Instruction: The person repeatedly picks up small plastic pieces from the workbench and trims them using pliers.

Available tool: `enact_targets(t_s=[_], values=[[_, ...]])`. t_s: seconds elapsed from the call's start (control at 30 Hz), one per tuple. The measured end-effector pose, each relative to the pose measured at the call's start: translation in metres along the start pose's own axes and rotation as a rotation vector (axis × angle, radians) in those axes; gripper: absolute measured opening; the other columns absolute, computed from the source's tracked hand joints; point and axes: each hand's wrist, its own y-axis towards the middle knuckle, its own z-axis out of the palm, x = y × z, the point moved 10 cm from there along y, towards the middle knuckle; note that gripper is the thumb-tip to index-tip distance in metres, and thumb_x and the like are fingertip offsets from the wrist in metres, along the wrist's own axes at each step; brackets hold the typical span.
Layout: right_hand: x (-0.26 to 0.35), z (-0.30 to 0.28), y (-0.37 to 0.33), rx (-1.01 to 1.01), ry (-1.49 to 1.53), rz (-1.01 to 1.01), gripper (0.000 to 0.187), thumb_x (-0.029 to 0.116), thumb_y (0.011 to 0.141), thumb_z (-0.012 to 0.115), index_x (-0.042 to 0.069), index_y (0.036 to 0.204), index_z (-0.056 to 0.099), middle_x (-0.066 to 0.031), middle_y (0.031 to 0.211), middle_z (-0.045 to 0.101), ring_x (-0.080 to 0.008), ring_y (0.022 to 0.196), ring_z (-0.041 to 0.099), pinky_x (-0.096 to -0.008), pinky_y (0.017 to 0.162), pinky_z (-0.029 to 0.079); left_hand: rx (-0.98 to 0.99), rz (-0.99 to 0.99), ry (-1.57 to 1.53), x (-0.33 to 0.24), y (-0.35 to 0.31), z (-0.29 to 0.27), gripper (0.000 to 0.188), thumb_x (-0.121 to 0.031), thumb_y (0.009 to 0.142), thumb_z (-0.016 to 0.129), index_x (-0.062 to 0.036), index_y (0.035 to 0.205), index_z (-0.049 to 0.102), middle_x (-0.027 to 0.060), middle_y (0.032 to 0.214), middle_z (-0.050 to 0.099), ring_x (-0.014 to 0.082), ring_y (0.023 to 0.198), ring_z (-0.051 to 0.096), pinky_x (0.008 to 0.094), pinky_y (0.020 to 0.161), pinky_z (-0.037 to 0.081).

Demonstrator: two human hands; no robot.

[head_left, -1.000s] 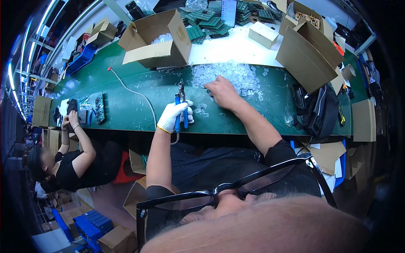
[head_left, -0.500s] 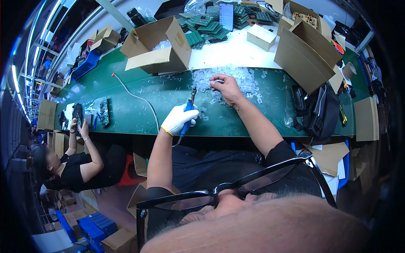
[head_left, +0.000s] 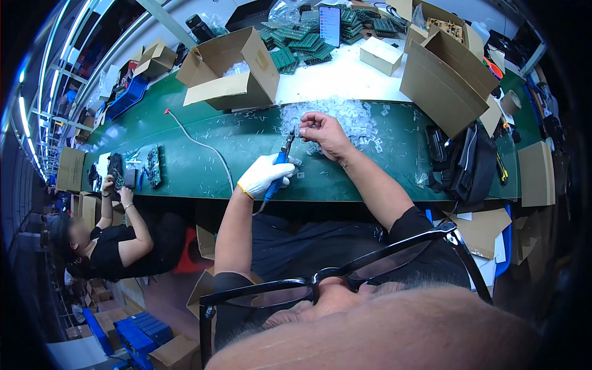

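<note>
My left hand (head_left: 264,175), in a white work glove, is closed around the blue grip of an air nipper (head_left: 283,156). Its metal tip points up and away from me, and a hose trails from its lower end. Bare and pinched, my right hand (head_left: 325,135) is beside that tip, thumb against the fingers. What sits in the pinch is too small to make out. Just beyond both hands is a heap of small clear plastic parts (head_left: 353,117) on the green table (head_left: 203,176). A few loose ones lie near the nipper.
Thin clear slivers dot the tabletop. Open cardboard boxes (head_left: 264,86) (head_left: 441,86) flank a white sheet (head_left: 320,85) bearing a small white box (head_left: 380,55). Green circuit boards (head_left: 302,43) and a phone (head_left: 330,26) are behind. A black bag (head_left: 472,163) lies right; a co-worker (head_left: 114,240) sits left.
My right hand has drawn slightly left and nearer, meeting the nipper's tip. The nipper has tilted a little to the right. The co-worker's hands have lowered and moved apart.
</note>
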Motion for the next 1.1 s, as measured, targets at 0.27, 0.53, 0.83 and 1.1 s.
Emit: enact_targets(t_s=[0.27, 0.53, 0.83, 1.1], values=[[-0.002, -0.006, 0.000, -0.027, -0.053, -0.013, 0.029, -0.004, 0.090, 0.080, -0.003, 0.116, 0.068, -0.0118, 0.105, 0.074, -0.0192, 0.092, 0.074, -0.0330, 0.079, 0.063, -0.028, 0.005, 0.075, -0.015, -0.014, 0.005, 0.036, -0.029, 0.095, 0.082, 0.0009, 0.114, 0.076, 0.0021, 0.086, 0.071, 0.0103, 0.069, 0.066, 0.0281, 0.064, 0.056], [-0.004, -0.004, 0.000, -0.011, -0.141, -0.011, 0.025, -0.002, 0.090, 0.081, -0.002, 0.113, 0.071, -0.0090, 0.102, 0.077, -0.0169, 0.091, 0.074, -0.0314, 0.083, 0.062, -0.077, 0.046, -0.030, 0.000, -0.007, -0.007, 0.029, -0.023, 0.097, 0.080, 0.0013, 0.111, 0.074, 0.0040, 0.082, 0.069, 0.0114, 0.065, 0.065, 0.0297, 0.059, 0.056], [0.006, 0.059, -0.033, 0.209, -1.164, -0.495, 0.019, 0.014, 0.089, 0.077, 0.005, 0.106, 0.077, -0.0189, 0.101, 0.077, -0.0391, 0.093, 0.075, -0.0450, 0.086, 0.060, -0.002, 0.106, -0.568, 0.031, 0.003, -0.027, 0.037, -0.020, 0.102, 0.073, 0.0044, 0.129, 0.065, 0.0101, 0.092, 0.071, 0.0213, 0.075, 0.071, 0.0396, 0.071, 0.063], [0.059, 0.007, -0.012, -0.063, -1.085, -0.280, 0.020, 0.008, 0.089, 0.072, 0.003, 0.107, 0.078, -0.0185, 0.103, 0.078, -0.0341, 0.095, 0.077, -0.0431, 0.087, 0.060, 0.043, 0.145, -0.577, 0.038, 0.006, -0.035, 0.049, -0.029, 0.102, 0.073, 0.0064, 0.134, 0.062, 0.0122, 0.100, 0.070, 0.0270, 0.084, 0.071, 0.0492, 0.081, 0.061]])
